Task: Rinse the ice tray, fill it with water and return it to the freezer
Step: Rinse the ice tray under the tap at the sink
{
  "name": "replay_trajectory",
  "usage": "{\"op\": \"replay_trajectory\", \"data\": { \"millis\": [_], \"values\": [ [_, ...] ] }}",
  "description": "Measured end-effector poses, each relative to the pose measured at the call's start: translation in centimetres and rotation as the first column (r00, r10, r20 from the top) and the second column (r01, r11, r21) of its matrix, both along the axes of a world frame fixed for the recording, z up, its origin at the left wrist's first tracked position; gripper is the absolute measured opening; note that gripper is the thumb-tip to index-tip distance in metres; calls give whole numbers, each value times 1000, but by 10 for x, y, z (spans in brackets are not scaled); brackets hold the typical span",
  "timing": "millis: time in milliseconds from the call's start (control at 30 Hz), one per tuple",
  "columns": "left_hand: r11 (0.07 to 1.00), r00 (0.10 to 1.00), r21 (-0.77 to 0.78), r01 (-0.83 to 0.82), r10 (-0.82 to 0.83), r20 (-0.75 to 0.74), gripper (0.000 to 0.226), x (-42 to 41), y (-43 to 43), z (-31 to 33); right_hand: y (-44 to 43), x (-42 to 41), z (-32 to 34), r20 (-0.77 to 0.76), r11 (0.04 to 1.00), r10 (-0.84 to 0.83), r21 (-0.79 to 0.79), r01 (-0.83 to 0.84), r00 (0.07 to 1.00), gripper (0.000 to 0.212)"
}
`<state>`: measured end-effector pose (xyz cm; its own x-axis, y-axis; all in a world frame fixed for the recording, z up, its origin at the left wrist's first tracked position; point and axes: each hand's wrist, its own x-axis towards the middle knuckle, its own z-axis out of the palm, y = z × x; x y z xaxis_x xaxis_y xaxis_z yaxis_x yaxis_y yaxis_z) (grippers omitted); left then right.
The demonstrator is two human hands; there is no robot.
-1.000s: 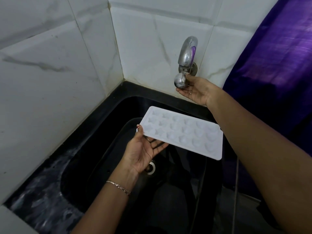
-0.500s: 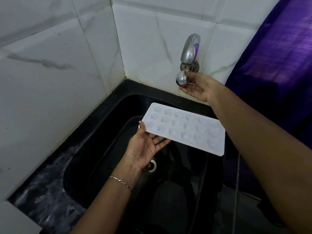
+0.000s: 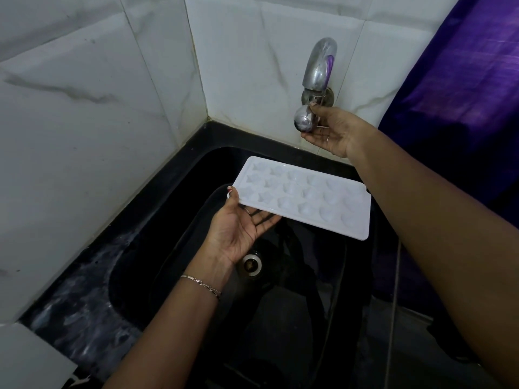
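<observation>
A white ice tray (image 3: 306, 196) with star and round moulds hangs level over the black sink (image 3: 174, 220). My left hand (image 3: 241, 231) holds its near left corner, thumb on the rim and fingers underneath. The chrome tap (image 3: 318, 71) sticks out of the tiled back wall above the tray's far side. My right hand (image 3: 334, 131) grips the tap's round knob (image 3: 303, 122) with thumb and fingers. No water runs from the spout, and the moulds look dry.
The sink's drain (image 3: 252, 264) shows below the tray. White marble-look tiles (image 3: 84, 122) close off the left and back. A purple curtain (image 3: 463, 80) hangs at the right. A dark speckled counter edge (image 3: 75, 310) runs along the sink's left side.
The tray has stayed over the sink, shifting only slightly. My right hand has kept its grip on the tap knob.
</observation>
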<state>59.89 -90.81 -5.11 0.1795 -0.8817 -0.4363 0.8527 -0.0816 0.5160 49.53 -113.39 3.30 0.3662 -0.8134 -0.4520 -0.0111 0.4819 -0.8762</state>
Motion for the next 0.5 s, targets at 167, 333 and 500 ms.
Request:
{"op": "replay_trajectory", "data": {
  "millis": [167,333,500],
  "values": [
    [999,999,2,-41,41,6,53,12,-1,-1,-1,1,-1,-22,1000,2,-14,-3,1000,45],
    [995,995,5,-96,95,39,52,29,0,2,-3,1,-1,-20,1000,16,-17,-16,1000,45],
    [989,987,9,-150,149,65,52,52,-1,5,-2,1,2,-47,1000,26,-14,-26,999,46]
  ]
}}
